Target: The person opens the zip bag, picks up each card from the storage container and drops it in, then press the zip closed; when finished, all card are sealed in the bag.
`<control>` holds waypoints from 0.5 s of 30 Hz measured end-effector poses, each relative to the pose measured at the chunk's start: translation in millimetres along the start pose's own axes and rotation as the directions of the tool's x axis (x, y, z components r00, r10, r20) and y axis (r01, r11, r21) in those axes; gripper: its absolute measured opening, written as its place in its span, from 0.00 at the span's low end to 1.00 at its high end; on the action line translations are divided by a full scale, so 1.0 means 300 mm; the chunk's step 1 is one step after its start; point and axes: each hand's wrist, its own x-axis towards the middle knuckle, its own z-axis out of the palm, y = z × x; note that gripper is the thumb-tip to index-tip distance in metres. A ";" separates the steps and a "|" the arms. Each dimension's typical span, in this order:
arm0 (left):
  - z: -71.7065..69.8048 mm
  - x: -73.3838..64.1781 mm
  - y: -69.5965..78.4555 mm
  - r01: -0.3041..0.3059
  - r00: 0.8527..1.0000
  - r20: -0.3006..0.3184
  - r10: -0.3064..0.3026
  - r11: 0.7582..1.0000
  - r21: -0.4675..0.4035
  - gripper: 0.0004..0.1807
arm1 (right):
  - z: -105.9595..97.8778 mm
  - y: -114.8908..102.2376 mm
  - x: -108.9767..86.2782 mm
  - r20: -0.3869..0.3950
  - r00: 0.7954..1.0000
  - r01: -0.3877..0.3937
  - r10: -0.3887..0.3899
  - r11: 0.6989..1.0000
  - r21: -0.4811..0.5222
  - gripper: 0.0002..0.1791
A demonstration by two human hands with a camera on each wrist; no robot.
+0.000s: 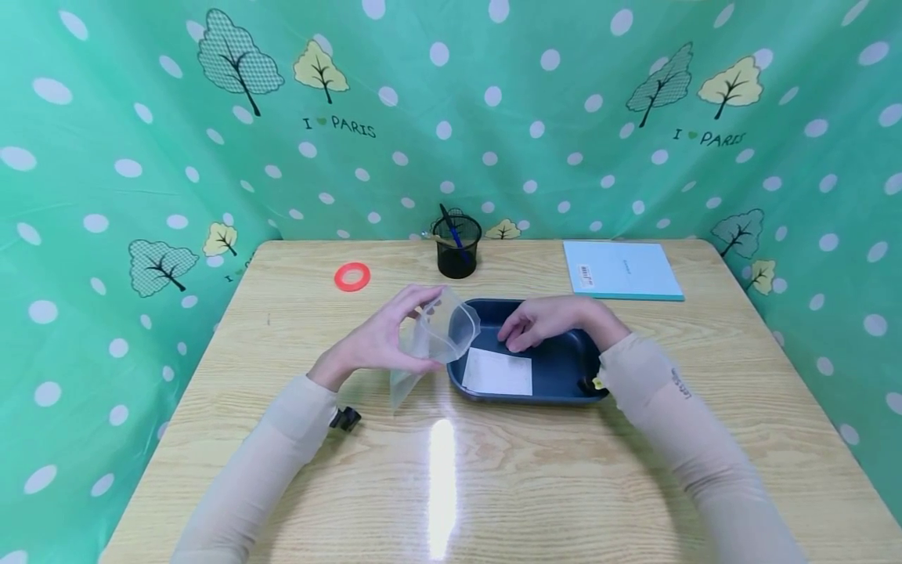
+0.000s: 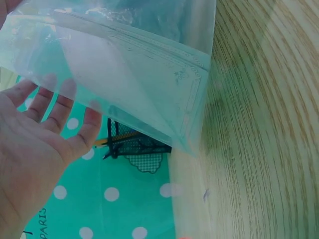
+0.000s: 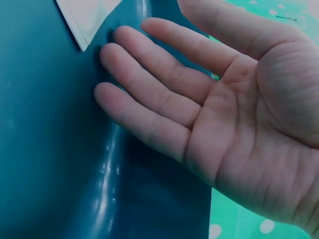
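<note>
My left hand [image 1: 384,333] grips a clear plastic bag [image 1: 451,325], its mouth spread and facing the tray. Through the film in the left wrist view, pale cards with a printed border [image 2: 174,82] show inside the bag [image 2: 30,57]. Over the dark blue tray [image 1: 564,399] hovers my right hand [image 1: 546,319]. Its fingers [image 3: 149,107] are loosely bent, and nothing shows in the palm in the right wrist view. A white sheet of paper [image 1: 498,373] lies in the tray, just in front of the right fingertips.
A black mesh pen cup [image 1: 456,262] with pens stands behind the tray. A red ring [image 1: 352,268] lies back left, a light blue notebook [image 1: 623,270] back right. Near the left forearm is a small black object [image 1: 345,419]; a black-and-yellow item [image 1: 597,383] sits by the right sleeve.
</note>
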 end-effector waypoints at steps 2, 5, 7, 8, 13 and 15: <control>0.000 -0.001 -0.001 0.001 1.000 -0.002 -0.001 1.000 0.001 0.58 | 0.003 -0.003 0.002 0.002 1.000 -0.011 0.011 1.000 0.014 0.25; 0.000 -0.002 0.001 0.003 1.000 -0.004 -0.003 1.000 0.001 0.58 | 0.007 -0.004 0.008 0.006 1.000 -0.024 0.024 0.999 0.036 0.25; 0.000 -0.002 0.000 0.004 1.000 -0.004 -0.004 1.000 0.001 0.58 | 0.009 0.001 0.013 0.012 0.999 -0.034 0.034 0.998 0.044 0.25; -0.001 -0.003 -0.001 0.005 1.000 -0.005 -0.005 1.000 0.001 0.58 | 0.010 0.005 0.016 0.017 0.999 -0.037 0.036 0.998 0.047 0.24; 0.000 -0.002 -0.001 -0.002 1.000 -0.002 0.002 1.000 -0.011 0.59 | 0.014 0.022 0.029 0.045 0.998 -0.053 0.050 0.997 0.060 0.23; 0.001 -0.001 -0.003 -0.005 1.000 -0.002 0.005 1.000 -0.012 0.59 | 0.016 0.026 0.033 0.051 0.997 -0.058 0.054 0.996 0.064 0.23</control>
